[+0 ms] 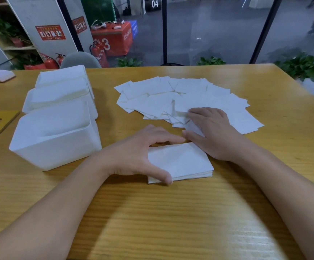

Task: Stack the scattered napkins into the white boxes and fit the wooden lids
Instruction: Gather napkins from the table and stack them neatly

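Three white boxes [56, 136] sit on the wooden table [171, 212] before glass walls; left hand [139, 154] grips the napkin stack [182, 162], right hand [210, 132] rests flat on scattered napkins [180, 96].

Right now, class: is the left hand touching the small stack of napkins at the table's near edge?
Touching. The head view shows the left hand gripping the napkin stack, thumb on its near corner, fingers curled over its far edge.

Three white boxes [58, 136] stand in a row along the tabletop's [152, 222] left side, walling it off. Loose napkins [180, 98] (overlapping, fanned out) cover the middle toward the far edge. The near edge and the right edge lie bare; a narrow bare lane runs between boxes and napkins.
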`<state>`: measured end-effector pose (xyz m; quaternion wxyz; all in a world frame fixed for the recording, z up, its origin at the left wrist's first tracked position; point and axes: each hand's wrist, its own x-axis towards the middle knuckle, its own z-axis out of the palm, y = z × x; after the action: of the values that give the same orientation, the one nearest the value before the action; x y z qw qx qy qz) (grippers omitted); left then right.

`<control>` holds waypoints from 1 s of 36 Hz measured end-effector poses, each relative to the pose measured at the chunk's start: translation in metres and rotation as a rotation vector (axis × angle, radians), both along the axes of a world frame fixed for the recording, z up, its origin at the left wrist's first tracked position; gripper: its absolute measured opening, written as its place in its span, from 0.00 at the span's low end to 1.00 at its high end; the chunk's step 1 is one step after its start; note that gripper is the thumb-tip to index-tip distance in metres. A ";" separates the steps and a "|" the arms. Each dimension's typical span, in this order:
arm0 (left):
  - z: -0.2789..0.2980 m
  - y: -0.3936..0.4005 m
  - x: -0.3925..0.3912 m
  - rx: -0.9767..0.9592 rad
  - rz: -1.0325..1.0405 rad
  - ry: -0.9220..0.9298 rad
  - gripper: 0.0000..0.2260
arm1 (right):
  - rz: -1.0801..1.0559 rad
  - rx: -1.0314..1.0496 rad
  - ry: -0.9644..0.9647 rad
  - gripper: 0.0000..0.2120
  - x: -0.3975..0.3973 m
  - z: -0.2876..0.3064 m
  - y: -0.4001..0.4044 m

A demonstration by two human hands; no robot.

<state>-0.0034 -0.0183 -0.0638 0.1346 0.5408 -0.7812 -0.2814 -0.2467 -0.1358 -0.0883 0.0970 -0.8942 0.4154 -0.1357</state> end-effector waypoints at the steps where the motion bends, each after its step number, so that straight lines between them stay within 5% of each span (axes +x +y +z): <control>1: 0.000 0.000 0.001 -0.007 0.004 -0.015 0.38 | 0.003 -0.002 -0.029 0.28 0.000 0.001 0.001; 11: -0.003 -0.009 0.018 -0.127 0.118 0.007 0.27 | 0.055 -0.044 -0.379 0.09 -0.003 0.010 0.009; 15: -0.006 -0.013 0.014 -0.379 0.347 0.240 0.23 | 0.146 -0.077 -0.445 0.10 0.000 0.013 0.016; 18: -0.010 -0.014 0.012 -0.463 0.351 0.241 0.24 | 0.236 -0.058 -0.461 0.12 0.007 0.010 0.023; 22: -0.016 -0.014 0.005 -0.453 0.333 0.275 0.06 | 0.303 -0.040 -0.476 0.15 0.015 0.005 0.029; 28: -0.018 -0.018 0.013 -0.518 0.419 0.413 0.01 | 0.113 0.029 -0.495 0.14 0.009 0.007 0.025; 36: -0.010 -0.018 0.017 -0.540 0.472 0.630 0.03 | -0.003 0.086 -0.770 0.05 0.001 0.025 0.025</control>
<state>0.0133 -0.0367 -0.0733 0.5607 0.5377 -0.6033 -0.1804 -0.2453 -0.1106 -0.0631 0.2832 -0.7725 0.3552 -0.4438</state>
